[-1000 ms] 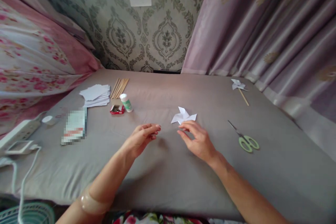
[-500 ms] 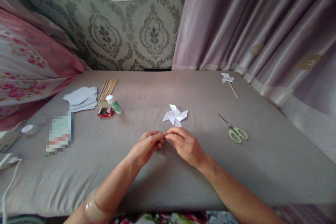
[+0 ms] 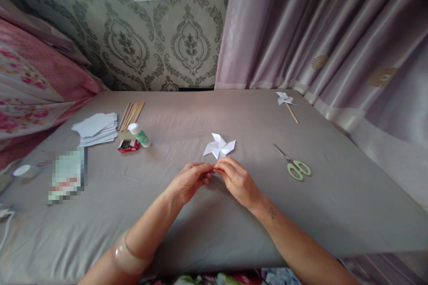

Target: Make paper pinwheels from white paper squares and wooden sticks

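My left hand (image 3: 192, 181) and my right hand (image 3: 238, 181) meet at their fingertips over the cloth-covered surface. Both are closed in a pinch. Whatever lies between the fingers is too small or too hidden to name. Just beyond the fingertips rests a white paper pinwheel (image 3: 219, 147) with folded blades and no stick visible on it. To the right of my right hand lie scissors (image 3: 296, 167) with light green handles, their points toward the far side. A finished-looking pinwheel on a wooden stick (image 3: 291, 113) lies at the far right.
At the left are stacked white paper sheets (image 3: 96, 127), several wooden sticks (image 3: 131, 116), a white and green glue bottle (image 3: 139, 135) and a small red open box (image 3: 128, 145). Nearer stand a blurred packet (image 3: 68, 173) and a white round lid (image 3: 25, 171). Curtains (image 3: 301, 31) hang along the right.
The whole view has shifted slightly, so things at the far side appear further left. My hands stay pinched together at the fingertips, with the fingers slightly moved.
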A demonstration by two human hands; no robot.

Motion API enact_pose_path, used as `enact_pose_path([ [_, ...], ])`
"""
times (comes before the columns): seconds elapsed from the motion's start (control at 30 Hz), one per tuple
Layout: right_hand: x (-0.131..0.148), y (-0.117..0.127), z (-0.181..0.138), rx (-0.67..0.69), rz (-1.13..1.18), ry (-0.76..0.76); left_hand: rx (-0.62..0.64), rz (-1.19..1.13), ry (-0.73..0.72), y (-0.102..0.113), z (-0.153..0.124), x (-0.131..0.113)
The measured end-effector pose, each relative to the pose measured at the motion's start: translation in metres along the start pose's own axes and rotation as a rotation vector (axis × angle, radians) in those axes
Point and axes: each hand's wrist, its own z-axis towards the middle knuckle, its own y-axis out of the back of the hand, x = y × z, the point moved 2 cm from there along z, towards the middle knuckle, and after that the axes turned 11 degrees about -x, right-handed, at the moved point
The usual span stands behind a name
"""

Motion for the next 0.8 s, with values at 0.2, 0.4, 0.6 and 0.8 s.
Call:
enact_pose_path([
  [0.2,-0.02,0.002,0.003,-0.12,0.09,-0.308,-0.085,0.41,-0.378,-0.002,0.03,-0.021],
  [0.4,-0.043,0.002,0.0,-0.218,0.262,-0.718,-0.411,0.989,-0.708,-0.006,0.083,-0.045],
  [0.6,-0.054,0.001,0.0,-0.212,0.312,-0.844,-0.424,1.026,-0.659,-0.02,0.087,-0.038],
  [0.8,-0.052,0.004,0.007,-0.228,0.379,-0.897,-0.314,0.761,-0.674,-0.018,0.079,-0.034],
])
